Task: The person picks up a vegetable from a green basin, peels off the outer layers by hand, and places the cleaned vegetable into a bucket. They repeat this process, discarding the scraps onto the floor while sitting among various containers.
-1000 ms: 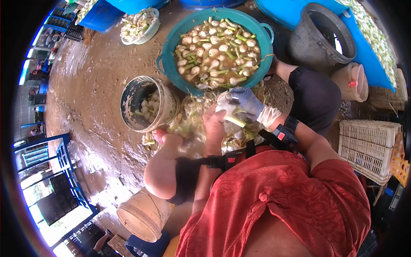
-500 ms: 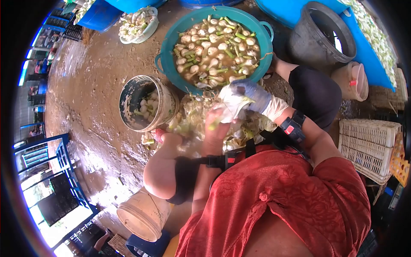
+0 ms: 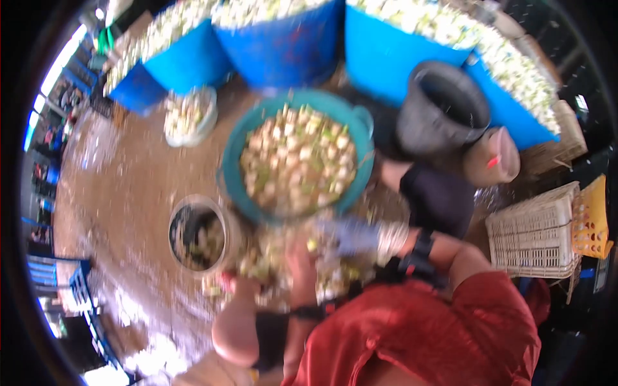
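Motion blurs both hands over a heap of pale papery peelings (image 3: 335, 273) on the floor. My bare left hand (image 3: 299, 260) is closed on what looks like a garlic bulb, its yellow-green cut stem (image 3: 312, 245) showing at the fingers. Close beside it is my right hand (image 3: 351, 237) in a bluish-white glove, its fingers too smeared to read. Just beyond the hands stands a green tub (image 3: 233, 157) of white bulbs (image 3: 290, 145) with green stems in murky water. To the left, a bucket (image 3: 232, 235) has some pale bulbs inside.
Large blue containers (image 3: 283, 55) heaped with whitish-green pieces line the back. A small basin (image 3: 209, 122) of similar pieces sits at back left. On the right are a dark grey bucket (image 3: 425, 128), a beige bucket (image 3: 479, 164) and a white plastic crate (image 3: 528, 238). The brown floor (image 3: 129, 199) looks wet.
My view has tilted up, so the tub and buckets appear lower and more blue containers show. The gloved right hand has moved apart from the left, and the pale peel between them is gone.
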Demonstrator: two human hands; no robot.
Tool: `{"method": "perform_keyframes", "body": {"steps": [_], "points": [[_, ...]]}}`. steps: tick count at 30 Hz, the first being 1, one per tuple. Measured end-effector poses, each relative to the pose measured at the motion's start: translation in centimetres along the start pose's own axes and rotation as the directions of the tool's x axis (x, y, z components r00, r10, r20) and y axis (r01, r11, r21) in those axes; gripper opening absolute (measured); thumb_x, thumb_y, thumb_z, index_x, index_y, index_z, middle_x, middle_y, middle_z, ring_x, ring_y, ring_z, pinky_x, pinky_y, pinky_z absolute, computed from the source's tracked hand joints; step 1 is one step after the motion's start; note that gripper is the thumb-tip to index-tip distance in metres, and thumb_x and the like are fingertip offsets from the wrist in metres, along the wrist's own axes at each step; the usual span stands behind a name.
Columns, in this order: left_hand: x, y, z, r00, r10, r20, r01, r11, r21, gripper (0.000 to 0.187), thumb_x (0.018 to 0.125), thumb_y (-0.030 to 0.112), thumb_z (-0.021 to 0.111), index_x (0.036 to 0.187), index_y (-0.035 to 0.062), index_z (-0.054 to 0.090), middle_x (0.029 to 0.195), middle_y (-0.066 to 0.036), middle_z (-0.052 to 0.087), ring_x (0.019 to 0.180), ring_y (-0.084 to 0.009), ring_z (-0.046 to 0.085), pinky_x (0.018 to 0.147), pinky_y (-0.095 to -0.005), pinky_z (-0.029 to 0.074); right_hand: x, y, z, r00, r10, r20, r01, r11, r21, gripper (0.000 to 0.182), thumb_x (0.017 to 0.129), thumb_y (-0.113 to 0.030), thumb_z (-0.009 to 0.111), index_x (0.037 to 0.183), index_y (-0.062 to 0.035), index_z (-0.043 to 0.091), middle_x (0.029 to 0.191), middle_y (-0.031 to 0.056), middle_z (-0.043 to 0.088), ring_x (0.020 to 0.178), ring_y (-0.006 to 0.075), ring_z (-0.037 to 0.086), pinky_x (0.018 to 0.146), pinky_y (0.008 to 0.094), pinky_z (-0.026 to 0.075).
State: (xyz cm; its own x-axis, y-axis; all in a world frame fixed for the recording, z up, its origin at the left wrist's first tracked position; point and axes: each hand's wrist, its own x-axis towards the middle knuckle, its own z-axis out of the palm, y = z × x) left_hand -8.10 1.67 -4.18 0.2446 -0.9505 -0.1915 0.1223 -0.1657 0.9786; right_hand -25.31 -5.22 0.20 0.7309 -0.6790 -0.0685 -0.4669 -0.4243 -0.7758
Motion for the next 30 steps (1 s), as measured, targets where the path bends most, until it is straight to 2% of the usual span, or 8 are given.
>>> {"method": "perform_keyframes", "body": {"steps": [2,4,15,18,23,26,28,30], "points": [[3.0,-5.8,-1.5,0.905,0.29,0.312,-0.375,0.89,0.261,0.028,0.09,0.025,0.046,0.104,0.0022,0.055,0.092,-0.013,0.057,0.078,-0.0258,0.06,0.06,-0.0329,0.053,0.5,-1.9,0.6,0.998,0.012,0.053,-0.014,0.999,0.033,0.053,0.078,-0.038,0.067,0.121,-0.0103,0.053,0.106,0.0144,0.062,0.094,0.029,0.061,0.083,0.0378,0.047],[0.8,0.8,1.0,0.875,-0.464,0.135,0.474,0.768,-0.432,0.034,0.089,0.031,0.05,0.104,0.0002,0.052,0.096,-0.019,0.059,0.079,-0.0326,0.06,0.068,-0.0409,0.048,1.8,-0.7,0.9,0.985,0.035,-0.169,0.003,0.976,0.219,0.029,0.08,-0.026,0.066,0.102,-0.0069,0.061,0.086,0.0094,0.064,0.082,0.0223,0.062,0.076,0.0329,0.049],[2.0,1.3,1.8,0.91,-0.383,0.158,0.408,0.761,-0.505,0.027,0.088,0.023,0.052,0.1,-0.0007,0.051,0.085,-0.018,0.06,0.073,-0.0285,0.061,0.059,-0.0351,0.05,6.1,5.6,-36.9,0.406,0.132,-0.904,0.76,0.502,0.414,0.008,0.085,-0.004,0.051,0.082,-0.0052,0.058,0.071,0.0052,0.059,0.057,0.0136,0.054,0.051,0.0258,0.044],[2.5,1.0,2.1,0.907,-0.401,0.131,0.414,0.789,-0.453,0.025,0.087,0.019,0.053,0.102,-0.0009,0.052,0.085,-0.017,0.06,0.07,-0.0278,0.061,0.058,-0.0339,0.049,6.7,6.4,-35.7,0.247,0.289,-0.925,0.501,0.779,0.377,0.01,0.085,-0.005,0.053,0.078,-0.0045,0.059,0.067,0.0062,0.059,0.054,0.0149,0.055,0.048,0.0269,0.044],[2.6,0.7,2.9,0.913,-0.384,0.14,0.408,0.833,-0.373,0.021,0.084,0.015,0.057,0.093,-0.0043,0.058,0.076,-0.013,0.061,0.061,-0.0206,0.059,0.054,-0.0291,0.047,6.3,7.9,-23.9,0.607,0.47,-0.64,0.069,0.772,0.632,0.012,0.083,-0.011,0.061,0.078,0.0,0.062,0.063,0.0055,0.059,0.054,0.0127,0.056,0.048,0.0273,0.046],[2.2,0.7,2.5,0.98,-0.087,0.181,0.091,0.996,-0.017,0.019,0.085,0.013,0.058,0.076,-0.0033,0.063,0.064,-0.007,0.06,0.054,-0.0134,0.055,0.05,-0.0259,0.046,7.2,13.3,-18.2,0.882,0.319,-0.347,-0.294,0.948,0.126,0.012,0.084,-0.013,0.059,0.086,-0.0011,0.063,0.075,0.0064,0.063,0.067,0.0144,0.062,0.06,0.0264,0.049],[2.3,0.7,3.0,0.977,-0.168,0.127,0.18,0.98,-0.084,0.021,0.085,0.016,0.059,0.075,-0.0018,0.063,0.065,-0.006,0.06,0.054,-0.0123,0.054,0.05,-0.0243,0.044,7.3,17.3,-16.3,0.816,-0.574,-0.06,0.455,0.704,-0.546,0.009,0.084,-0.005,0.052,0.084,-0.0014,0.06,0.08,0.0118,0.061,0.075,0.0254,0.06,0.071,0.0324,0.048],[2.3,0.6,2.3,0.934,-0.325,0.151,0.34,0.937,-0.082,0.022,0.086,0.019,0.058,0.078,-0.0013,0.063,0.066,-0.007,0.06,0.054,-0.0124,0.054,0.051,-0.0237,0.043,9.2,18.9,-13.6,0.971,-0.223,-0.083,0.168,0.89,-0.423,0.016,0.061,-0.015,0.064,0.077,-0.0136,0.064,0.077,0.0069,0.06,0.07,0.0263,0.059,0.064,0.0365,0.05]]}}
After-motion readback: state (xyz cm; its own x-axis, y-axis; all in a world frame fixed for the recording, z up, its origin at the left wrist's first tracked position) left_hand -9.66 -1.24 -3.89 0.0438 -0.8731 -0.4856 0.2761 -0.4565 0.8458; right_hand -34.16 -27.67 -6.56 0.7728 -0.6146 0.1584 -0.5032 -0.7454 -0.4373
